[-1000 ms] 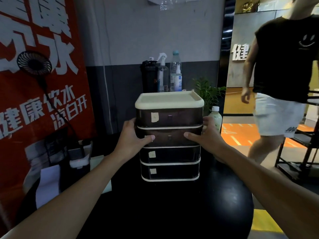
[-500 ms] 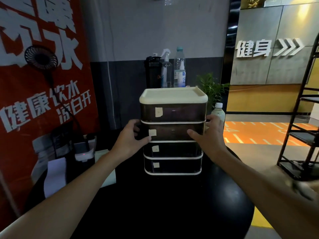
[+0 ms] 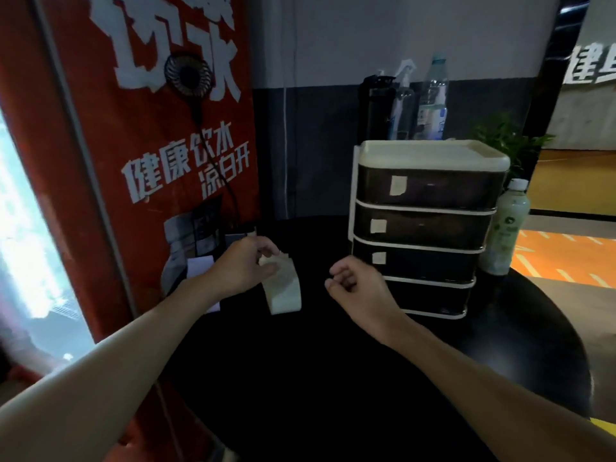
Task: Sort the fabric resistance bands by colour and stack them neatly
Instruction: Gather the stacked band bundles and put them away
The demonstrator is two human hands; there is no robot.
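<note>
Early stage of sorting. The left hand (image 3: pixel 245 265) holds one pale band (image 3: pixel 285 291) at the far left of the dark round counter (image 3: pixel 333 378); its grip pinches the band's upper edge, and the looped band hangs down to the counter. The right hand (image 3: pixel 358 286) hovers just right of the band, its grip curled in with nothing visible inside. The drawer unit (image 3: pixel 430 191) stands at the far right with all four drawers closed. No colour stacks are visible, so nearly all the sorting and stacking appears to remain.
</note>
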